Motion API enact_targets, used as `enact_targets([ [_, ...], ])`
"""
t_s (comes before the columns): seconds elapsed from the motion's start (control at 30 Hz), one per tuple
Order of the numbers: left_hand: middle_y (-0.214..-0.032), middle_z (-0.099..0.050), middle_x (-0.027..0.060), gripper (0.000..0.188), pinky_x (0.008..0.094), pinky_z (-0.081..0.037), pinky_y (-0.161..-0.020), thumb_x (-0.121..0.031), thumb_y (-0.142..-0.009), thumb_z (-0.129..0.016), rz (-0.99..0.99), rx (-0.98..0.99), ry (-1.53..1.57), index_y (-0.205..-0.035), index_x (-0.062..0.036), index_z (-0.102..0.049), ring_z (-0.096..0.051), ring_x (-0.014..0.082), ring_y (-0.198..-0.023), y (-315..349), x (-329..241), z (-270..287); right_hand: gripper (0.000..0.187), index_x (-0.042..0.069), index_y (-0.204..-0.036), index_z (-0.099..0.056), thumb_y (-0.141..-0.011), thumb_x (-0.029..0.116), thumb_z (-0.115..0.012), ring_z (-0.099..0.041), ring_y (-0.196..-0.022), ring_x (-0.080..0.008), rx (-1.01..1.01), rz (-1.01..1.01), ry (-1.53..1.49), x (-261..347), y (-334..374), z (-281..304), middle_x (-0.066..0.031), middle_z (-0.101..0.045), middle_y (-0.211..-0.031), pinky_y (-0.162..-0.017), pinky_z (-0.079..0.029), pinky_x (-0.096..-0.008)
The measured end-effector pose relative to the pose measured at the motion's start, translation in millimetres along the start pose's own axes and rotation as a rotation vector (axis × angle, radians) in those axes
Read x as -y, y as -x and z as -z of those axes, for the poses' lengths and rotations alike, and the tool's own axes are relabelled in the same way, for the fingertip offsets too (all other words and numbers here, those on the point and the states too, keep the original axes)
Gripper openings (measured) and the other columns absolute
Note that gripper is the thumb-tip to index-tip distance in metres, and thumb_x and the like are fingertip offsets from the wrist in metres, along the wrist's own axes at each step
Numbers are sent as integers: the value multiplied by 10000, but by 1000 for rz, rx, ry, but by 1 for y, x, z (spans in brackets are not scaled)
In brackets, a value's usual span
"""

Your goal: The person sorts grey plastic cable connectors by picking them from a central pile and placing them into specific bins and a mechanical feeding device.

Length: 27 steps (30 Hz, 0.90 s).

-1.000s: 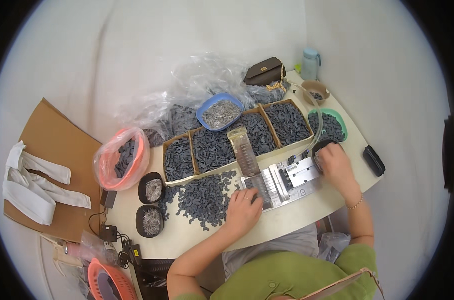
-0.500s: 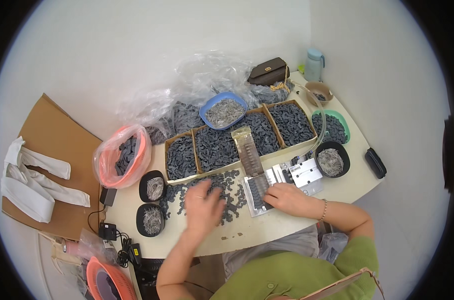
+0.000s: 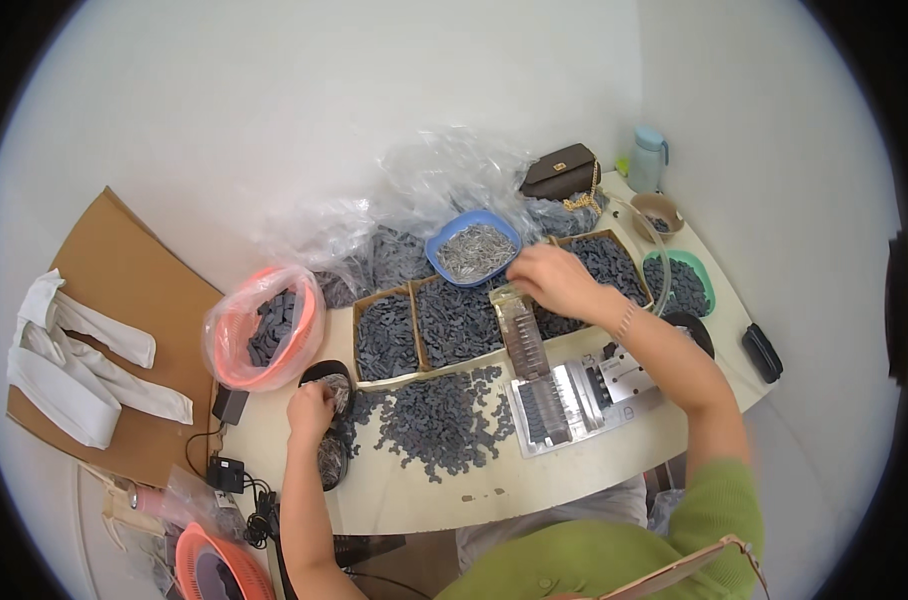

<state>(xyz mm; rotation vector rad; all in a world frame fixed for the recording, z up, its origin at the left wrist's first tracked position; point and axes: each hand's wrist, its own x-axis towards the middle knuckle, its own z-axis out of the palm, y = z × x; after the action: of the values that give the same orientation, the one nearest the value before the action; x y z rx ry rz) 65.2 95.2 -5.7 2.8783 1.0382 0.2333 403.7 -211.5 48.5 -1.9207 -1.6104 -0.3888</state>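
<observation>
My left hand, fingers bunched, is at the edge of a black bowl holding thin silvery metal pins. Whatever it may pinch is too small to make out. A second black bowl of pins lies partly behind my wrist. My right hand, its fingertips drawn together, hovers near the blue tray of pins and the top of a ribbed clear strip. Its grip is hidden. The strip leads down to a metal fixture with a slotted plate. A loose pile of small dark grey parts lies between my hands.
Compartmented cardboard trays of grey parts line the back. At left stands a pink basket lined with plastic. A green tray, a brown bowl, a bottle and a black case are at right. Cables hang left.
My left hand has gone from the loose grey parts to the black bowl at left. My right hand has left the fixture and risen toward the blue tray. The view has shifted slightly.
</observation>
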Motion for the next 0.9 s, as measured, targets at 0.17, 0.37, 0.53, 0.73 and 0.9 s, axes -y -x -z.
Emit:
enact_targets([
  [0.17, -733, -677, 131, 88, 403, -518, -667, -129, -705, -730, 27, -44, -21, -777, -81, -717, -664, 305, -714, 3, -3, 7, 156, 75, -900, -697, -753, 123, -677, -621, -970, -303, 336, -214, 78, -22, -71, -48, -125, -667, -958, -796, -514, -412],
  [0.37, -814, -680, 125, 90, 425, -521, -695, -173, -757, -668, 146, -23, 48, -783, -96, -709, -663, 326, -775, 4, -10, 19, 211, 39, -961, -704, -771, 94, -630, -612, -1033, -323, 456, -254, 357, -21, -97, -91, -160, -663, -1040, -865, -505, -413],
  [0.53, -759, -661, 115, 109, 360, -518, -643, -137, -832, -610, 80, -153, 273, -803, -39, -646, -655, 257, -676, 7, -13, 12, 224, 19, -966, -699, -784, 113, -610, -564, -1101, -324, 484, -182, 281, -20, -95, -87, -176, -625, -1121, -943, -453, -422],
  [0.73, -806, -663, 41, 133, 243, -489, -643, -129, -928, -578, -153, 283, 1131, -846, -29, -608, -607, 95, -724, 48, -152, -12, 188, 82, -901, -725, -758, 169, -641, -554, -1043, -337, 327, -228, 129, -29, -89, -90, -165, -612, -1072, -898, -444, -443],
  [0.9, -921, -683, 53, 26, 249, -501, -702, -37, -861, -654, -474, 315, 1113, -868, -14, -647, -640, 133, -856, 79, -247, -35, 109, 114, -803, -716, -738, 184, -665, -560, -974, -325, 70, -309, 90, -32, -70, -85, -138, -616, -987, -849, -452, -435],
])
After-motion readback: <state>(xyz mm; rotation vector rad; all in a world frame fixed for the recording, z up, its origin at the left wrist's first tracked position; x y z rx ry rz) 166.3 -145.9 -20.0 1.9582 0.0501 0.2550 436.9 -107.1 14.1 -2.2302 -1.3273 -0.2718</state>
